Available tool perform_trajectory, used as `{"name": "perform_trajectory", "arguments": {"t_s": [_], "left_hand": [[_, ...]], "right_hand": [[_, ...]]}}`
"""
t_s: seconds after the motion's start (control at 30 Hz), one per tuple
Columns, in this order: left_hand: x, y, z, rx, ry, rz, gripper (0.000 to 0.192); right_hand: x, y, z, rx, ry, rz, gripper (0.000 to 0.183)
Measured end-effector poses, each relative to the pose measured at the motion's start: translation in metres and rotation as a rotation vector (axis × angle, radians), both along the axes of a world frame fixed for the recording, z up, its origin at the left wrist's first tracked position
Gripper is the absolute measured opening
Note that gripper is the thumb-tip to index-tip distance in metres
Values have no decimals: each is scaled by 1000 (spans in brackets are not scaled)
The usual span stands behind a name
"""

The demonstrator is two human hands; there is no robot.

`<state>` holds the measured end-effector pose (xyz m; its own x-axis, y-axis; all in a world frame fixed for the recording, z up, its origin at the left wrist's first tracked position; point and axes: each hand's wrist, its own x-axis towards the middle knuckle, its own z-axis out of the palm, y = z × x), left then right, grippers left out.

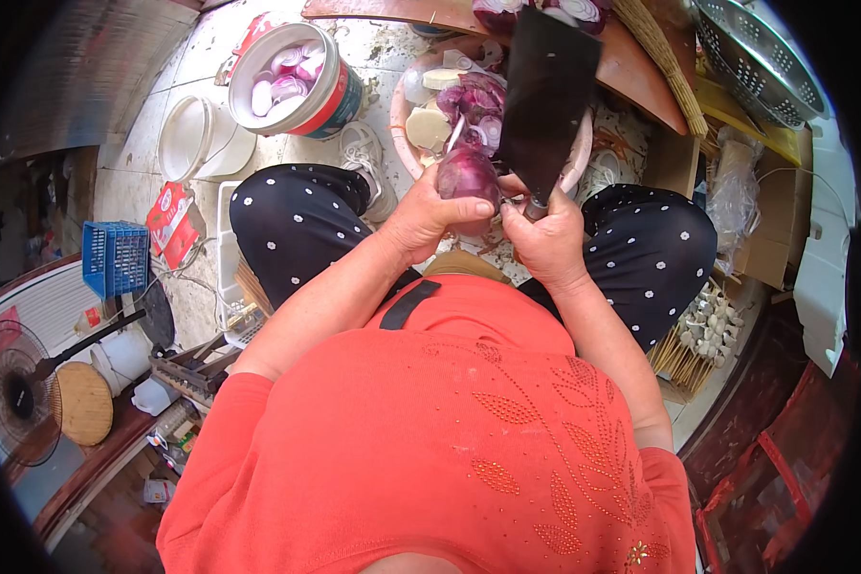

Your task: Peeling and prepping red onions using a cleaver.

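Between my knees, my left hand (430,219) grips a whole red onion (468,181), its thumb across the lower side. My right hand (549,233) is closed round the handle of a cleaver (551,97) with a broad dark blade pointing up and away from me. The fingertips of both hands nearly meet beside the onion. Beyond them a pink basin (404,151) holds purple onion skins (473,100) and pale cut pieces. The cleaver's blade hides part of the basin. To its left stands a white-rimmed bucket (333,79) with peeled red onions (287,82) in it.
A brown board (635,79) with cut onions and a straw bundle (664,64) lies at the far side. A steel colander (760,61) sits at upper right, skewers (689,344) by my right knee. An empty-looking white tub (185,140), blue crate (115,258) and fan (18,394) are at left.
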<state>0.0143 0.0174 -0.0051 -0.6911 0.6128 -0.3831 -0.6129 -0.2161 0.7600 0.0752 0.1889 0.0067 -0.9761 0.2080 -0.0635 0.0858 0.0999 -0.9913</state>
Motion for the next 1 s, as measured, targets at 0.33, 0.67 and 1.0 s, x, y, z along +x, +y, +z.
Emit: {"name": "perform_trajectory", "arguments": {"t_s": [0.33, 0.67, 1.0], "left_hand": [[3, -9, 11, 287, -357, 107, 69], [-8, -17, -7, 72, -191, 374, 59], [-5, -10, 1, 180, -70, 398, 58]], "right_hand": [[-7, 4, -12, 81, -57, -145, 15], [20, 6, 8, 470, 96, 156, 19], [20, 0, 17, 648, 162, 249, 23]]}}
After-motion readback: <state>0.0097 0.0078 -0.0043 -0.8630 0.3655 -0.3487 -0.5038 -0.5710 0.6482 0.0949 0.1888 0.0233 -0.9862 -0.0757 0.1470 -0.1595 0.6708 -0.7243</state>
